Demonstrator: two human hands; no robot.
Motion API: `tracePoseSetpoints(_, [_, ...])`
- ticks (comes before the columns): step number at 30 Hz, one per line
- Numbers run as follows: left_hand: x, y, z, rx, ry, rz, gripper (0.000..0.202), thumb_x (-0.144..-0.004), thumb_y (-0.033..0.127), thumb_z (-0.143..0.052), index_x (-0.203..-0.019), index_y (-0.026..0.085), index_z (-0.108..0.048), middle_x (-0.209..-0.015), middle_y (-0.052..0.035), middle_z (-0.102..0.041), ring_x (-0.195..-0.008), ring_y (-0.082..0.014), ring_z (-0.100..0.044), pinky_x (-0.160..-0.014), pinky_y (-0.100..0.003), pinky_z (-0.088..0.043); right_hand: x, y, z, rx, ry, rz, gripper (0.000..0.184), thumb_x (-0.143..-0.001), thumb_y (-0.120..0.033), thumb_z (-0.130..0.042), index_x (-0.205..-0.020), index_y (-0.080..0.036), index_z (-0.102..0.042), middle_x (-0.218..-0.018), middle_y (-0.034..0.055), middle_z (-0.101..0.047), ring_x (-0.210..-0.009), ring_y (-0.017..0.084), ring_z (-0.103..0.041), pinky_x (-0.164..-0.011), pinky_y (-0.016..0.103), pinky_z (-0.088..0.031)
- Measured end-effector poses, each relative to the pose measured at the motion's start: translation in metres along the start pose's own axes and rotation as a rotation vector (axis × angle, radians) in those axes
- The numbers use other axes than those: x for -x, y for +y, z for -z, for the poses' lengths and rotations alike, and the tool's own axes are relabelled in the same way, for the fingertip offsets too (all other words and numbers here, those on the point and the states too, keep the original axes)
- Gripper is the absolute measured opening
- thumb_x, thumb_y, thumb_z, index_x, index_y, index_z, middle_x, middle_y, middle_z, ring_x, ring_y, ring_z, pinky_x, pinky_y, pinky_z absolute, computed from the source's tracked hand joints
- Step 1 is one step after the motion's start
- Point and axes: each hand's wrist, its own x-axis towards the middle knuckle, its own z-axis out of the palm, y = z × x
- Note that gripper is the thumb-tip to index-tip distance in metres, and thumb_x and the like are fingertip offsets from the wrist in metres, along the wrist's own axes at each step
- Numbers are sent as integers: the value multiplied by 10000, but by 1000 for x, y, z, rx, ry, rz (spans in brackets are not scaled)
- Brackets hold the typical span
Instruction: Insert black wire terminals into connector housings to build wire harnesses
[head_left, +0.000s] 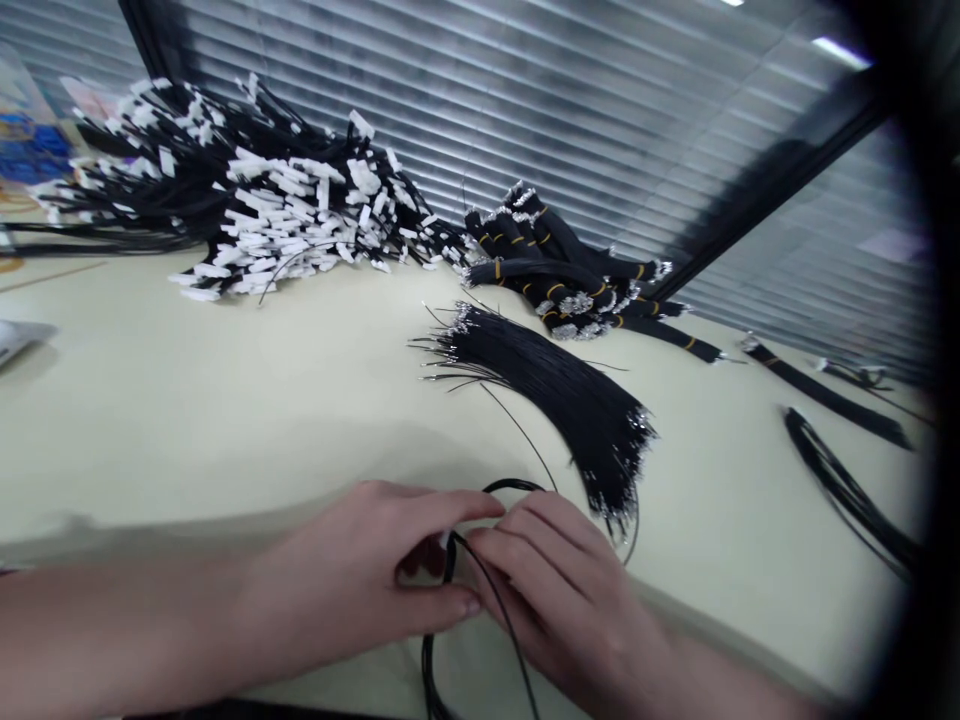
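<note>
At the table's near side, my left hand (367, 565) curls around a black cable (429, 655) with a small white connector (445, 540) at its end. Its thumb and fingers form a hollow around the connector. Touching it from the right, my right hand (555, 580) has its fingers closed at a thin black wire (504, 610) beside the connector. The exact pinch is hidden by the fingers. Cable loops show above and below both hands. Just beyond lies a loose bundle of black wires (551, 385) with bare metal tips.
A large heap of black cables with white connectors (292, 200) lies at the back left. Several banded black wire bundles (577, 270) are piled at the back. Coiled black cable (847, 490) lies at right. Window blinds (525, 100) stand behind the table (225, 400).
</note>
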Motion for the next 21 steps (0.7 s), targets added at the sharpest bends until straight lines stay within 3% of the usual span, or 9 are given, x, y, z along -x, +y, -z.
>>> tracePoseSetpoints(4, [-2,1,3,-24,20,55,479,-805,236,-627,-1260,345,-526,-763,57,-650,-614,-111,-578,-596,-199,-440,-6,7,28,-200,22,-208,149,-891,-102,-474,-978,-146,-587,-884,52,-617,-830,160,-561,-735,300,-493])
tracePoseSetpoints(6, [-2,0,4,-64,16,93,467,-807,280,-630,-1258,356,-532,-718,55,-630,-596,-115,-568,-578,-205,-434,-5,20,50,-192,80,-306,201,-901,-95,-442,-1001,-183,-592,-918,50,-610,-852,151,-574,-713,269,-502])
tracePoseSetpoints(8, [-2,-1,4,-85,4,120,471,-809,296,-627,-1263,372,-528,-698,56,-615,-579,-111,-556,-559,-201,-426,-1,40,75,-211,16,-345,192,-903,-138,-482,-1041,-219,-590,-955,46,-615,-887,164,-593,-717,270,-519])
tracePoseSetpoints(9, [-2,-1,4,-92,2,128,473,-811,295,-623,-1267,380,-524,-694,57,-609,-574,-108,-550,-555,-198,-424,2,51,87,-267,-104,-335,223,-892,-168,-533,-1099,-238,-574,-1002,43,-620,-926,174,-600,-750,278,-528])
tracePoseSetpoints(12, [-2,-4,5,-112,0,136,467,-829,300,-600,-1282,377,-510,-685,57,-591,-562,-100,-530,-547,-191,-418,9,78,117,-529,-758,-157,375,-891,-149,-555,-1253,-241,-514,-1176,61,-593,-1076,174,-571,-893,286,-501])
tracePoseSetpoints(14, [-2,-7,7,-112,3,126,468,-840,308,-589,-1297,352,-500,-670,57,-572,-547,-93,-506,-536,-186,-412,12,89,125,-676,-923,-101,351,-934,-87,-435,-1245,-223,-525,-1161,62,-608,-1088,151,-566,-920,291,-482])
tracePoseSetpoints(16, [-4,-9,8,-101,14,113,473,-843,312,-587,-1306,334,-494,-664,59,-554,-538,-86,-478,-523,-177,-404,15,96,121,-632,-810,-168,330,-948,-83,-396,-1189,-237,-562,-1117,46,-625,-1038,140,-589,-877,286,-499])
tracePoseSetpoints(19, [-6,-11,9,-89,37,108,472,-843,304,-591,-1303,350,-492,-674,62,-549,-542,-81,-458,-520,-169,-404,20,107,103,-286,-536,-292,257,-936,-161,-469,-1136,-270,-587,-1103,29,-613,-981,152,-601,-804,286,-518])
tracePoseSetpoints(21, [-7,-11,10,-86,46,117,475,-840,303,-596,-1300,359,-492,-672,64,-549,-540,-80,-458,-521,-171,-405,24,115,89,-81,-490,-284,263,-925,-166,-480,-1130,-285,-593,-1119,24,-601,-986,163,-594,-819,312,-513])
